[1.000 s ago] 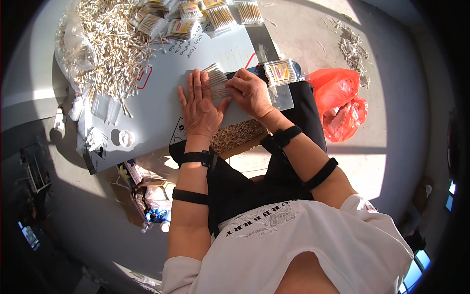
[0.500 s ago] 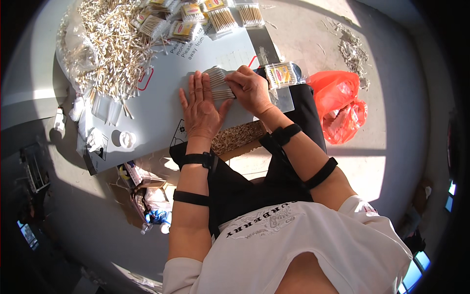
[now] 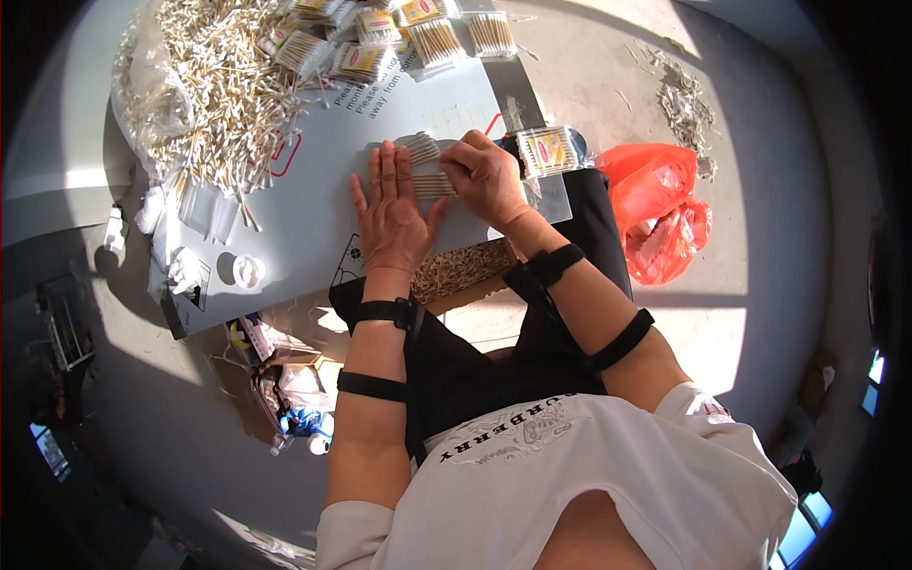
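Note:
My left hand [image 3: 392, 228] lies flat on the grey board, fingers stretched out and pointing away from me. Its finger edge and thumb border cotton swabs [image 3: 432, 186] spread side by side in a row. My right hand [image 3: 486, 180] is closed in a pinch at the right end of these swabs. Whatever its fingertips hold is hidden by the fingers. A further fan of swabs [image 3: 422, 147] lies just beyond, between the two hands. To the right of my right hand rests a clear packet of cotton swabs [image 3: 548, 151] with a yellow and red label.
A large heap of loose swabs [image 3: 209, 95] covers the board's [image 3: 313, 204] far left. Several filled packets [image 3: 435, 40] lie along its far edge. A white round cap [image 3: 248, 272] sits near the left front. Red plastic bags [image 3: 655, 214] lie on the floor at right, near scattered debris [image 3: 679, 100].
Both hands stay in nearly the same place, the left flat and the right pinched. The whole view has shifted very slightly.

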